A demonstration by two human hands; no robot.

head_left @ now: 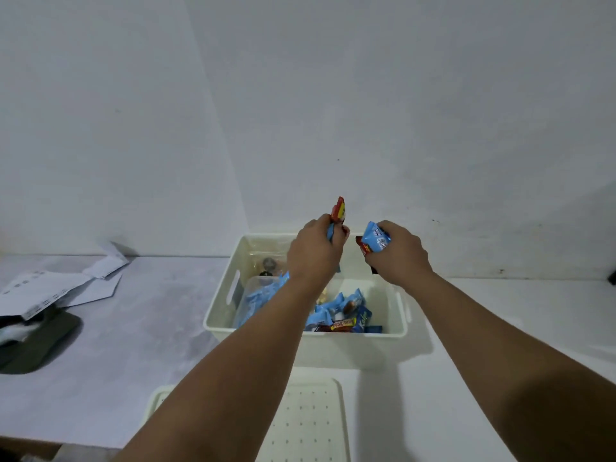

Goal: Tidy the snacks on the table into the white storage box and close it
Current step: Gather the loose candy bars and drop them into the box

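Your two bare arms reach out over the open white plastic storage box, which sits on the pale table against the white wall, its long axis running away from you toward that wall. Your left hand is closed around a red-and-yellow snack packet that stands upright, its long axis pointing at the ceiling, with a strip of light blue wrapper showing under the fingers. Your right hand grips a bunch of light blue and red snack packets, tilted up and to the left toward the other hand. Both handfuls hang above the far half of the box, close together but apart. Below your wrists, blue-wrapped snacks lie heaped in the near part of the box. The white perforated lid lies flat on the table just in front of the box, between your forearms. Loose white papers lie well to the left.
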